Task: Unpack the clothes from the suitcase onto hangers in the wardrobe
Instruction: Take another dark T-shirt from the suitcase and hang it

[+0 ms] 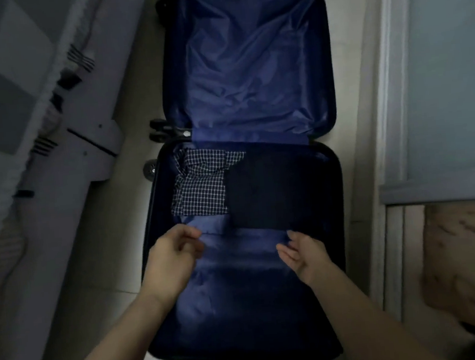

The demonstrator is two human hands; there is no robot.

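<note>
I see two folded clothes, a checked shirt (199, 183) and a dark one (271, 188), at 12 o'clock from my empty hands, left (171, 260) curled, right (303, 256) open; nothing looks hung yet.

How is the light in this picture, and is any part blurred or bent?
Head view: dim overall; the dark folded garment nearly merges with the suitcase shell; left hand slightly motion-blurred, right hand sharper; wide-angle lens bends the edges.
</note>
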